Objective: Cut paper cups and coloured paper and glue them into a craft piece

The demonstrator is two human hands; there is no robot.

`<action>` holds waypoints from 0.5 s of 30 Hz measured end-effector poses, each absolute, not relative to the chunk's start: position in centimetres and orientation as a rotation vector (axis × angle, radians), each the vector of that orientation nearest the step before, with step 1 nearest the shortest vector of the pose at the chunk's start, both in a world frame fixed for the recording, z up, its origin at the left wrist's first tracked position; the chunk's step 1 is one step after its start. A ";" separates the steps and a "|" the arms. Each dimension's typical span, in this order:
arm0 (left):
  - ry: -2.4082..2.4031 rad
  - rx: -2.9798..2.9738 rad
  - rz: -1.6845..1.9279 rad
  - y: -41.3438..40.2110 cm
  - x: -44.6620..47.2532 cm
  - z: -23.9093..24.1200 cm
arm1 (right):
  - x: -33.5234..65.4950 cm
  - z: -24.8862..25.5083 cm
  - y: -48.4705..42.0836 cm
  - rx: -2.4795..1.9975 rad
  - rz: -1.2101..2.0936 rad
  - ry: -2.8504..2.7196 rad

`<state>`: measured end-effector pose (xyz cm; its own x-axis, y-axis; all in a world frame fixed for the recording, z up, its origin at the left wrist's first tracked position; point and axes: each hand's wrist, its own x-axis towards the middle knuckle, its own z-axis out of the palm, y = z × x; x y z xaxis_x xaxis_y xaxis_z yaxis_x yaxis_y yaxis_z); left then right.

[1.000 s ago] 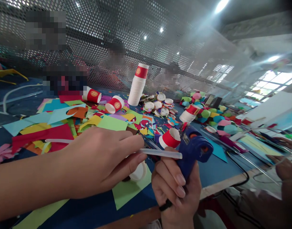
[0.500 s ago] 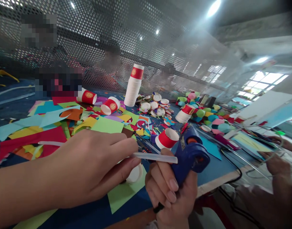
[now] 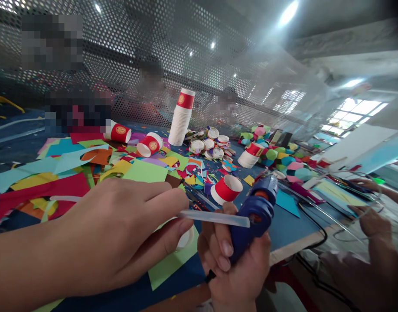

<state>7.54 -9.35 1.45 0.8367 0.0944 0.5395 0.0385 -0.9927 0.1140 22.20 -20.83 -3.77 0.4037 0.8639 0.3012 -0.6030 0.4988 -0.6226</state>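
Note:
My left hand (image 3: 121,229) is closed in a pinch on a clear glue stick (image 3: 215,218), which lies level and points right. Its far end touches the back of a blue hot glue gun (image 3: 256,212). My right hand (image 3: 234,268) is wrapped round the gun's handle near the table's front edge. The gun's nozzle points away, toward a red and white paper cup (image 3: 226,189) lying on its side just beyond. A black cord (image 3: 316,236) trails from the gun over the table edge.
Coloured paper scraps (image 3: 65,173) cover the blue table (image 3: 293,225). A tall stack of paper cups (image 3: 182,118) stands at the back before a perforated metal screen (image 3: 192,56). Paper balls (image 3: 283,160) lie at the right. Another person's hands (image 3: 371,221) work at the right edge.
The glue gun has turned in my right hand, its nozzle swinging away from me and its back coming round to the stick's tip. My left hand stays pinched on the stick.

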 end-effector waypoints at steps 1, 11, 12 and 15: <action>0.104 2.898 0.873 -9.3 7.5 1.5 | 22.2 -3.8 -20.8 -0.463 0.964 -0.650; 0.189 2.273 0.927 -10.0 9.0 1.9 | 21.7 -3.5 -20.4 -0.633 0.815 -0.599; 0.183 2.203 0.935 -10.2 9.3 2.0 | 21.6 -3.4 -20.3 -0.652 0.788 -0.601; 0.147 2.016 0.915 -10.5 10.2 2.3 | 21.2 -3.4 -20.1 -0.684 0.718 -0.613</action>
<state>10.22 -10.54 2.29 0.7204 0.4255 0.5477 -0.2321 -0.5961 0.7686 21.25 -20.15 -3.41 0.6025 0.7532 0.2642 -0.3793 0.5614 -0.7355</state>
